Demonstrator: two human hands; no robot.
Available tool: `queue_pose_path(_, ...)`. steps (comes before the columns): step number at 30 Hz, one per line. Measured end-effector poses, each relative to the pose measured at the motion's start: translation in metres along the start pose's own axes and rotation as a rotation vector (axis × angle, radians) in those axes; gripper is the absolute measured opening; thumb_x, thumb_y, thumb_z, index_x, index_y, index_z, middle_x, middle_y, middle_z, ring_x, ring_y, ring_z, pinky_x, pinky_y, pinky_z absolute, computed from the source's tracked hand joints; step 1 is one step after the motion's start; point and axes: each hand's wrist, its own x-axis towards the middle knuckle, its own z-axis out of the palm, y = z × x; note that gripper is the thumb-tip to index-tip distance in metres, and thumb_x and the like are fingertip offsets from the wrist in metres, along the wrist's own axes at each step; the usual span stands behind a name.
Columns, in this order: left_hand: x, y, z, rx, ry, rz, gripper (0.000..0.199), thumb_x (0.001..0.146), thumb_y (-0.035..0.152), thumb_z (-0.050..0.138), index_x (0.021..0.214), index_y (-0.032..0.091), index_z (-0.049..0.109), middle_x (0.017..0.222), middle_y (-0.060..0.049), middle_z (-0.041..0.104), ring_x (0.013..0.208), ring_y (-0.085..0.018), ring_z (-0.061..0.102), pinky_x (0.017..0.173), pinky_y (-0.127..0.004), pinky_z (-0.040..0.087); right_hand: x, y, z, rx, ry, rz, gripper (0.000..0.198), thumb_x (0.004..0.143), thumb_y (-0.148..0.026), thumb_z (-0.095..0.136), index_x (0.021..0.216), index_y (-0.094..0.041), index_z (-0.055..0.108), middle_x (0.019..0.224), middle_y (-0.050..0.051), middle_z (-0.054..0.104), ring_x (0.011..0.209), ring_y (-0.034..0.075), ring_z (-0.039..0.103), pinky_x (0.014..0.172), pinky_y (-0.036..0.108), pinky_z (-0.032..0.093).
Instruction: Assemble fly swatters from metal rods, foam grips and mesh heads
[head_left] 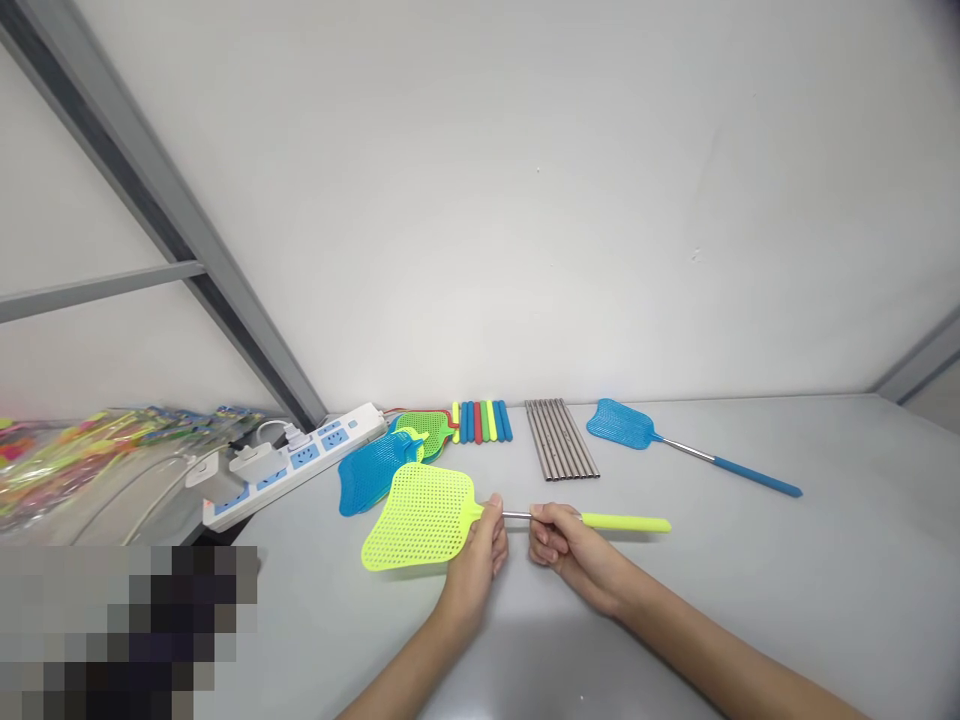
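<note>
A yellow fly swatter (424, 517) is held level above the table, its perforated head to the left and its yellow handle to the right. My left hand (480, 550) is closed round the neck where the head meets the metal rod. Farther right, my right hand (566, 545) grips the rod close to the handle. A short stretch of bare rod shows between the two hands. Behind the yellow head lies a pile of loose swatter heads (379, 468), blue, yellow, green and red. On the right rests a blue fly swatter (622, 424) with its rod and handle attached.
Several coloured handles (478, 422) lie in a row near the wall. Beside them is a row of metal rods (559, 440). A white power strip (300, 462) with plugged-in adapters runs along the left. Plastic-wrapped colourful packages (112, 460) lie beyond it. A grey frame post (187, 240) stands there.
</note>
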Motion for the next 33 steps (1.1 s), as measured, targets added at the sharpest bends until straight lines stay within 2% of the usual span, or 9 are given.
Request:
queue_pose_path(4, -0.003, 0.002, 0.000, 0.203, -0.018, 0.138, 0.045, 0.075, 0.050, 0.038, 0.045, 0.018, 0.027, 0.038, 0.007, 0.024, 0.036, -0.006, 0.022, 0.039, -0.022, 0.018, -0.001, -0.002, -0.008, -0.033, -0.090, 0.019, 0.032, 0.075, -0.025, 0.048, 0.045, -0.015, 0.042, 0.040, -0.006, 0.026, 0.043, 0.008, 0.028, 0.051, 0.026, 0.024)
queue_pose_path(8, -0.004, -0.004, -0.003, 0.316, -0.089, 0.220, 0.041, 0.074, 0.048, 0.043, 0.048, 0.017, 0.037, 0.039, 0.006, 0.032, 0.037, -0.006, 0.027, 0.040, -0.021, 0.018, -0.003, -0.005, -0.013, -0.034, -0.150, 0.062, 0.033, 0.076, -0.026, 0.046, 0.045, -0.015, 0.043, 0.042, -0.005, 0.030, 0.045, 0.008, 0.031, 0.053, 0.027, 0.025)
queue_pose_path(14, -0.002, -0.011, -0.008, 0.297, -0.177, 0.195, 0.032, 0.073, 0.044, 0.047, 0.058, 0.016, 0.048, 0.045, 0.005, 0.039, 0.041, -0.006, 0.032, 0.041, -0.019, 0.022, -0.006, -0.006, -0.011, -0.113, -0.189, 0.080, 0.033, 0.077, -0.029, 0.044, 0.048, -0.014, 0.046, 0.044, -0.004, 0.032, 0.048, 0.009, 0.034, 0.054, 0.027, 0.025)
queue_pose_path(23, -0.002, -0.013, -0.006, 0.246, -0.203, 0.210, 0.028, 0.074, 0.043, 0.047, 0.065, 0.016, 0.052, 0.045, 0.005, 0.041, 0.040, -0.006, 0.032, 0.040, -0.018, 0.025, -0.008, -0.004, -0.009, -0.152, -0.201, 0.058, 0.033, 0.076, -0.033, 0.046, 0.049, -0.014, 0.046, 0.047, -0.003, 0.035, 0.049, 0.009, 0.034, 0.054, 0.026, 0.025)
queue_pose_path(30, -0.009, 0.001, -0.001, 0.242, -0.230, 0.235, 0.025, 0.076, 0.038, 0.046, 0.068, 0.016, 0.053, 0.051, 0.001, 0.052, 0.045, -0.008, 0.040, 0.044, -0.019, 0.030, -0.009, -0.004, -0.008, -0.141, -0.217, 0.046, 0.034, 0.078, -0.030, 0.043, 0.048, -0.014, 0.045, 0.048, -0.002, 0.037, 0.050, 0.009, 0.034, 0.052, 0.026, 0.022)
queue_pose_path(33, -0.011, 0.006, 0.001, 0.242, -0.215, 0.243, 0.023, 0.075, 0.037, 0.048, 0.067, 0.016, 0.052, 0.048, 0.003, 0.050, 0.041, -0.007, 0.038, 0.043, -0.019, 0.031, -0.009, -0.004, -0.008, -0.135, -0.213, 0.053, 0.033, 0.079, -0.029, 0.043, 0.049, -0.014, 0.045, 0.049, -0.002, 0.037, 0.050, 0.009, 0.035, 0.052, 0.026, 0.022)
